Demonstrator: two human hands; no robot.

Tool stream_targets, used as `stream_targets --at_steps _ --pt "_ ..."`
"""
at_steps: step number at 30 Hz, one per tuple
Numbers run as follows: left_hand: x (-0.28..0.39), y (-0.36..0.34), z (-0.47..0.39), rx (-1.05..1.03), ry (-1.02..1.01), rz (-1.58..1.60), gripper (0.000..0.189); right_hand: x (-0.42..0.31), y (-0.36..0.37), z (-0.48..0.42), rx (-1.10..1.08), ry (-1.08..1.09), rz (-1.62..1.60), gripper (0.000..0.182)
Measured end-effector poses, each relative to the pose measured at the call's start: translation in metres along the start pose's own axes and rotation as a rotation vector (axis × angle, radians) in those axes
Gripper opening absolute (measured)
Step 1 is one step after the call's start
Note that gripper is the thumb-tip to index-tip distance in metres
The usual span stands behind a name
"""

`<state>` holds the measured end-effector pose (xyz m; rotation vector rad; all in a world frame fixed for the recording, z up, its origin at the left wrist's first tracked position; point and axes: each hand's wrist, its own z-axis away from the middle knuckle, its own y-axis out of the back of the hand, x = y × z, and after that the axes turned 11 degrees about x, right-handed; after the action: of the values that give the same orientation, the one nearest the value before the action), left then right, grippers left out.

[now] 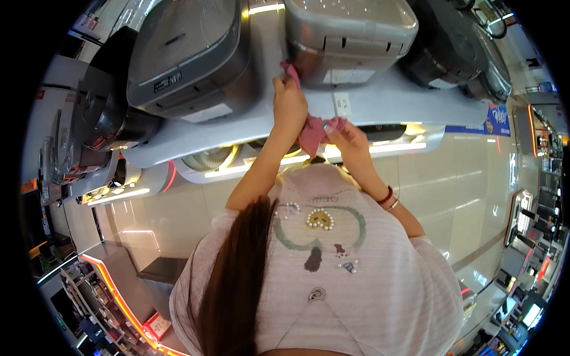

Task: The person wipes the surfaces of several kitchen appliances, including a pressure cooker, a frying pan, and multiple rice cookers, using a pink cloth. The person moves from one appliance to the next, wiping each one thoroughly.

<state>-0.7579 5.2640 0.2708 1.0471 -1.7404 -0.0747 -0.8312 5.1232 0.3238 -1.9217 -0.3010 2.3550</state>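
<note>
A pink cloth (312, 134) is stretched between my two hands at the edge of a pale grey display shelf (320, 99). My left hand (290, 104) grips its upper part, and one end pokes out above the fist beside a silver rice cooker (352, 42). Lower down, my right hand (349, 140) pinches the cloth's other side between thumb and fingers, just in front of the shelf edge. To the left of my left hand stands a dark grey rice cooker (191, 53). A white power socket (342, 104) is set in the shelf near both hands.
More dark cookers stand at the left (111, 102) and at the right (441, 49) of the shelf. Under it, a lower lit shelf (249, 167) holds other appliances. Tiled floor (445, 187) spreads to the right, and a dark stool (162, 271) is behind me at the left.
</note>
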Motion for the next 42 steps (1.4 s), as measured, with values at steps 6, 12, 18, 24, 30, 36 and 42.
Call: stream_targets --at_steps 6,12,18,24,30,36,42 --pt "-0.007 0.015 0.017 -0.225 -0.124 0.045 0.020 0.001 -0.008 0.011 0.067 0.009 -0.014 0.014" --pt "0.012 0.050 0.031 -0.981 0.080 0.439 0.019 0.004 -0.014 0.032 0.169 0.029 -0.007 0.016" --pt "-0.003 0.050 0.049 -1.171 -0.009 0.454 0.016 0.011 -0.007 0.042 0.183 0.093 0.084 0.016" --pt "-0.016 0.054 0.071 -0.990 -0.097 0.341 0.020 0.007 0.002 0.061 0.190 0.140 0.087 0.017" --pt "-0.014 0.093 0.106 -0.725 0.047 0.135 0.019 0.007 0.017 0.104 0.302 0.183 0.067 0.021" --pt "-0.011 0.160 0.145 -0.262 0.190 0.287 0.018 0.023 0.046 0.159 0.415 0.285 0.263 0.023" --pt "-0.002 0.201 0.165 -0.228 0.291 0.281 0.018 0.033 0.055 0.200 0.393 0.459 0.585 0.021"
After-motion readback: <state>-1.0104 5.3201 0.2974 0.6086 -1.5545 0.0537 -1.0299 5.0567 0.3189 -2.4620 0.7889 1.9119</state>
